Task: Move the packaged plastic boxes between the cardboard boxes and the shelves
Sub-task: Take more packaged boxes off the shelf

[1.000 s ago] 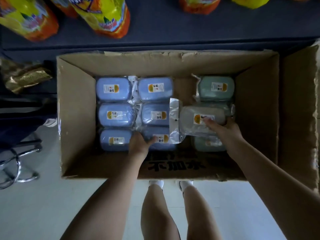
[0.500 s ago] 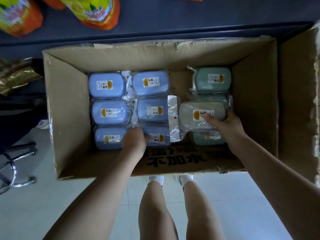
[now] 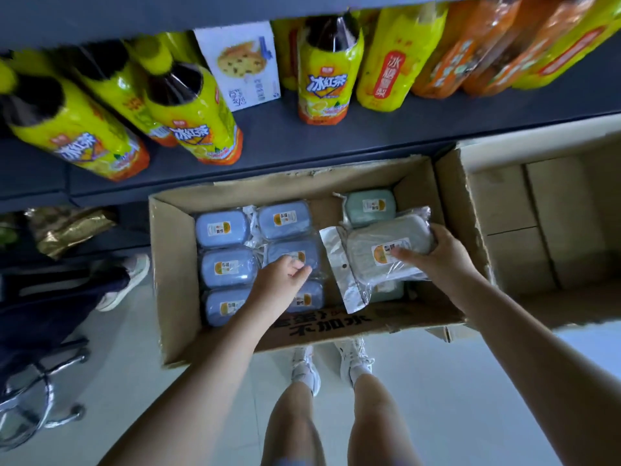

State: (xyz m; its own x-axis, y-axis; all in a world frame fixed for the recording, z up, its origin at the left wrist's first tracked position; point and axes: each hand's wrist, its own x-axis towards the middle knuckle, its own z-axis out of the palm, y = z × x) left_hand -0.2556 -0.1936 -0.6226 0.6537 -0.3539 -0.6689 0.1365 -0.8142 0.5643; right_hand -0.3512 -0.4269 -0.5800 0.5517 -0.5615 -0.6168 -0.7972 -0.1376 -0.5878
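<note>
right hand (image 3: 443,260) holds a grey packaged box (image 3: 386,240) tilted over the right side of the cardboard box (image 3: 174,264). left hand (image 3: 280,284) over the blue packaged boxes (image 3: 223,228), fingers (image 3: 299,269) curled; can't tell if gripping.

**Looks like a small grocery shop aisle**

It's got to be a shop. The dark shelf (image 3: 302,136) is lined with several of the same yellow-label iced tea bottles (image 3: 198,119), a cookie box (image 3: 245,68) and orange packs (image 3: 470,52), all labels-out like stock. On the pale tiled floor (image 3: 437,398) right against it sits an open cardboard box (image 3: 174,264) packed with identical stickered packaged plastic boxes (image 3: 221,228), and there's a second carton (image 3: 497,203) beside it.
</note>
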